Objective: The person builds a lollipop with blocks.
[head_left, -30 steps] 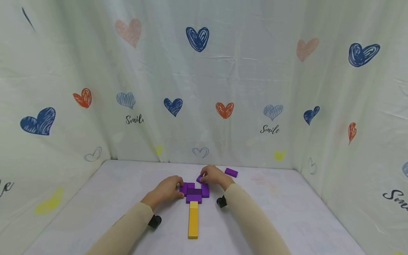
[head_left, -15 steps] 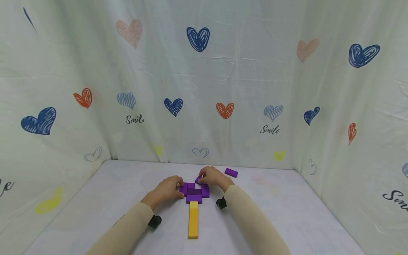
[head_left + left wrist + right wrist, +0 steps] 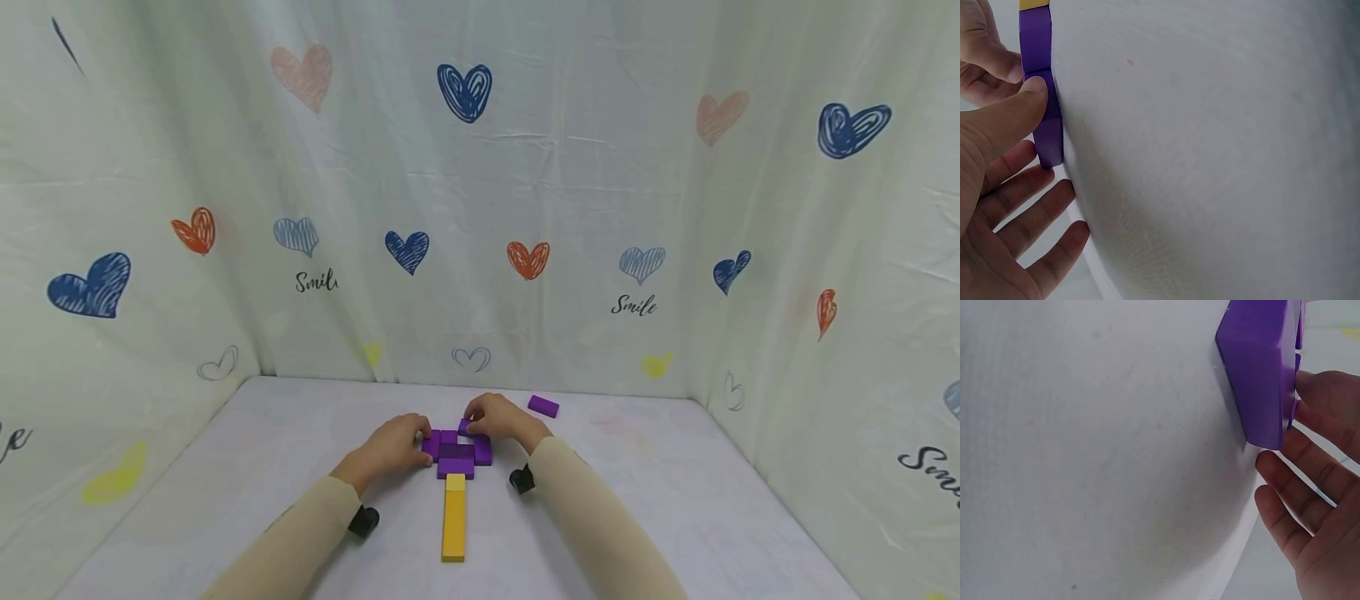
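Observation:
Several purple blocks lie flat together on the white table in the head view, with a darker purple patch at their middle. My left hand [image 3: 390, 446] pinches the left purple block [image 3: 431, 445] between thumb and fingers; in the left wrist view the thumb lies on that block's side. At the far right corner of the group, my right hand [image 3: 501, 415] pinches a small purple block [image 3: 463, 427], its fingers partly covering it. This block borders the right-hand purple block [image 3: 482, 452], which looms large in the right wrist view. A front purple block [image 3: 456, 470] lies crosswise.
A yellow strip [image 3: 453, 525] of a short and a long piece runs from the front purple block toward the person. One loose purple block [image 3: 543, 406] lies behind the right hand, near the table's back edge. A heart-printed curtain [image 3: 480, 317] encloses the table's back and sides.
My right hand has shifted slightly left and nearer with the small purple block, which now sits closer against the group. The left hand holds its place.

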`<control>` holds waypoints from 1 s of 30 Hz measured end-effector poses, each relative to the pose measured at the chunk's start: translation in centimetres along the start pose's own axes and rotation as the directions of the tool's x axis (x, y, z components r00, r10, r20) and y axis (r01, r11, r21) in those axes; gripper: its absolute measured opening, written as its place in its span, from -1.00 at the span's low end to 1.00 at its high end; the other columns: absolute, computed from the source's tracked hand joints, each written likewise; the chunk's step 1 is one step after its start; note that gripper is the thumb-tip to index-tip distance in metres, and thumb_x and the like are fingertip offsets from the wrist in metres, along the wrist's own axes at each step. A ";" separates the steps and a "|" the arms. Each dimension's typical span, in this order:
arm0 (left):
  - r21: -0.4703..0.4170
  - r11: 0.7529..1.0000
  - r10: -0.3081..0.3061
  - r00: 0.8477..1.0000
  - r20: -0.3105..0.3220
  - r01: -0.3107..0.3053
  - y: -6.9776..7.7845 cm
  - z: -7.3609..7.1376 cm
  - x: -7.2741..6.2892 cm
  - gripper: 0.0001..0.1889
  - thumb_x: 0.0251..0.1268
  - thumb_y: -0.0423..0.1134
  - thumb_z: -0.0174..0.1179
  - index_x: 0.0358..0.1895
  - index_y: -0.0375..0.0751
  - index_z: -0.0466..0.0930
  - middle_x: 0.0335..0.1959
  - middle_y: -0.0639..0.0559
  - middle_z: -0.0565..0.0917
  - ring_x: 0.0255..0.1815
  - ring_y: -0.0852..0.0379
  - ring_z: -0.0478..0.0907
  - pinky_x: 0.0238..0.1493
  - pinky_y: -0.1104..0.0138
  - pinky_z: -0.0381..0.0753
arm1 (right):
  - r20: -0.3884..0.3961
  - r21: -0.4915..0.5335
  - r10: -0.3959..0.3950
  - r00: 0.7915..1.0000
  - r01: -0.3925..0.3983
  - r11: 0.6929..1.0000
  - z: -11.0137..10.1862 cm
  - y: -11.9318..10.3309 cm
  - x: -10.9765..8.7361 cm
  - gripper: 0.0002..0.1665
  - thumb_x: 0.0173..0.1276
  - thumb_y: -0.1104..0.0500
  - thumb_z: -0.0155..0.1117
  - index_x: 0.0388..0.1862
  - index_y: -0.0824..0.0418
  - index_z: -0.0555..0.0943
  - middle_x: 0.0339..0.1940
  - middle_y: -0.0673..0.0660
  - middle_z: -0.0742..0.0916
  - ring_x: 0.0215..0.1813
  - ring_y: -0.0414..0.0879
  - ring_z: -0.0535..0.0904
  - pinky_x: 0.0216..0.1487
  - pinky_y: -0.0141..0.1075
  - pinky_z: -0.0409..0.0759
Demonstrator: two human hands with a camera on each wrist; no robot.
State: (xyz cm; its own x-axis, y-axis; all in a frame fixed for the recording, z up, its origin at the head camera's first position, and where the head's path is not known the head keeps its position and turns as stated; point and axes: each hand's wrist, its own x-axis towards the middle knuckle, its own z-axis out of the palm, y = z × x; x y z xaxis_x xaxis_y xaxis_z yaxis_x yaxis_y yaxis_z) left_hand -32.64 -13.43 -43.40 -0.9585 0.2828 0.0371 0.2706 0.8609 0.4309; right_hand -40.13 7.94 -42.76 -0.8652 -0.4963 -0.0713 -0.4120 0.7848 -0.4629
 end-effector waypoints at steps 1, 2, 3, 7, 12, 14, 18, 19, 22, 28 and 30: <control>0.000 1.000 0.005 1.000 -0.002 -0.005 0.0 0.0 0.0 -0.64 0.02 -0.14 0.45 -0.13 -0.12 0.58 -0.17 0.01 0.59 -0.17 0.05 0.49 0.06 0.08 0.53 | 0.002 0.002 -0.002 1.000 0.002 1.000 0.0 0.0 0.0 -0.77 0.31 0.11 0.31 -0.05 0.05 0.68 -0.21 -0.04 0.68 -0.20 -0.18 0.54 -0.02 -0.26 0.59; 0.000 1.000 0.009 1.000 -0.003 -0.009 0.0 0.0 0.0 -0.65 0.02 -0.14 0.45 -0.13 -0.12 0.58 -0.18 0.01 0.59 -0.17 0.05 0.49 0.05 0.08 0.53 | 0.004 0.002 -0.001 1.000 0.001 1.000 0.1 0.0 0.0 -0.77 0.31 0.11 0.31 -0.05 0.04 0.68 -0.21 -0.05 0.68 -0.20 -0.19 0.54 -0.01 -0.26 0.59; 0.000 1.000 0.013 1.000 -0.004 -0.013 -0.1 0.0 -0.1 -0.65 0.02 -0.15 0.45 -0.14 -0.13 0.58 -0.18 0.01 0.59 -0.17 0.04 0.49 0.05 0.08 0.53 | 0.006 0.005 -0.003 1.000 0.003 1.000 0.1 0.1 0.0 -0.77 0.31 0.11 0.31 -0.06 0.04 0.68 -0.21 -0.05 0.68 -0.20 -0.19 0.54 -0.01 -0.26 0.59; 0.003 1.000 0.025 1.000 -0.012 -0.025 -0.2 0.1 0.0 -0.65 0.01 -0.14 0.46 -0.15 -0.12 0.57 -0.18 0.01 0.59 -0.18 0.05 0.49 0.05 0.08 0.53 | 0.015 0.016 -0.008 1.000 0.007 1.000 0.2 0.2 0.1 -0.78 0.31 0.10 0.32 -0.07 0.02 0.68 -0.23 -0.08 0.68 -0.21 -0.19 0.54 -0.01 -0.26 0.59; 0.003 1.000 0.011 1.000 -0.012 -0.011 -0.3 0.2 0.0 -0.65 0.01 -0.14 0.46 -0.15 -0.11 0.57 -0.18 0.02 0.59 -0.16 0.05 0.49 0.06 0.08 0.53 | 0.020 0.006 -0.046 0.999 0.046 0.999 0.3 0.3 0.1 -0.80 0.31 0.09 0.31 -0.09 0.01 0.69 -0.26 -0.11 0.68 -0.21 -0.21 0.54 -0.04 -0.29 0.57; 0.002 1.000 0.007 1.000 -0.011 -0.007 -0.3 0.1 0.0 -0.65 0.01 -0.14 0.46 -0.14 -0.11 0.57 -0.17 0.01 0.59 -0.15 0.04 0.49 0.07 0.07 0.53 | 0.021 -0.002 -0.062 0.998 0.062 0.998 0.3 0.3 0.0 -0.81 0.31 0.09 0.31 -0.10 0.02 0.70 -0.27 -0.12 0.68 -0.22 -0.22 0.54 -0.06 -0.31 0.57; 0.004 1.000 0.010 1.000 -0.011 -0.010 -0.2 0.1 0.0 -0.65 0.01 -0.15 0.46 -0.15 -0.11 0.57 -0.16 0.01 0.59 -0.14 0.04 0.49 0.07 0.06 0.52 | 0.028 0.010 -0.077 0.997 0.076 0.997 0.3 0.3 -0.3 -0.82 0.31 0.11 0.31 -0.11 0.02 0.70 -0.28 -0.13 0.68 -0.22 -0.22 0.53 -0.07 -0.32 0.57; 0.005 1.000 0.011 1.000 -0.012 -0.011 -0.2 0.1 0.0 -0.66 0.01 -0.15 0.46 -0.15 -0.10 0.57 -0.16 0.01 0.59 -0.14 0.04 0.49 0.07 0.07 0.52 | 0.030 0.015 -0.080 0.996 0.080 0.997 0.3 0.2 -0.4 -0.82 0.31 0.11 0.31 -0.12 0.02 0.70 -0.28 -0.13 0.68 -0.22 -0.22 0.54 -0.08 -0.32 0.57; 0.006 1.000 0.011 1.000 -0.013 -0.011 -0.1 0.1 0.0 -0.66 0.02 -0.14 0.45 -0.15 -0.10 0.57 -0.17 0.01 0.59 -0.15 0.05 0.49 0.06 0.08 0.53 | 0.039 0.029 -0.085 0.996 0.084 0.996 0.3 0.0 -0.7 -0.83 0.32 0.11 0.30 -0.12 0.00 0.71 -0.28 -0.14 0.68 -0.22 -0.22 0.54 -0.08 -0.35 0.58; 0.010 1.000 0.011 1.000 -0.014 -0.011 0.0 0.1 0.1 -0.66 0.02 -0.15 0.45 -0.14 -0.11 0.57 -0.16 0.01 0.60 -0.14 0.04 0.50 0.08 0.08 0.52 | 0.044 0.043 -0.087 0.995 0.085 0.995 0.3 -0.2 -1.2 -0.84 0.33 0.12 0.30 -0.13 0.00 0.71 -0.29 -0.15 0.68 -0.24 -0.22 0.55 -0.11 -0.37 0.57; 0.008 1.000 0.009 1.000 -0.015 -0.009 0.0 0.2 0.1 -0.66 0.02 -0.14 0.45 -0.14 -0.11 0.58 -0.15 0.01 0.60 -0.13 0.04 0.50 0.09 0.08 0.52 | 0.044 0.050 -0.082 0.996 0.079 0.996 0.3 -0.2 -1.2 -0.83 0.33 0.11 0.29 -0.12 0.01 0.70 -0.29 -0.14 0.68 -0.24 -0.23 0.55 -0.10 -0.36 0.58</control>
State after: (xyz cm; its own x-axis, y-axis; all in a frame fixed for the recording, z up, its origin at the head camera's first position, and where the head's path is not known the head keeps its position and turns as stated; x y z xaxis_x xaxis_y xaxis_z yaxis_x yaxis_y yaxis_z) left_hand -32.68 -13.36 -43.57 -0.9571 0.2846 0.0544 0.2802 0.8616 0.4233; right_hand -38.87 8.25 -42.81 -0.8154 -0.5744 -0.0719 -0.4646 0.7234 -0.5107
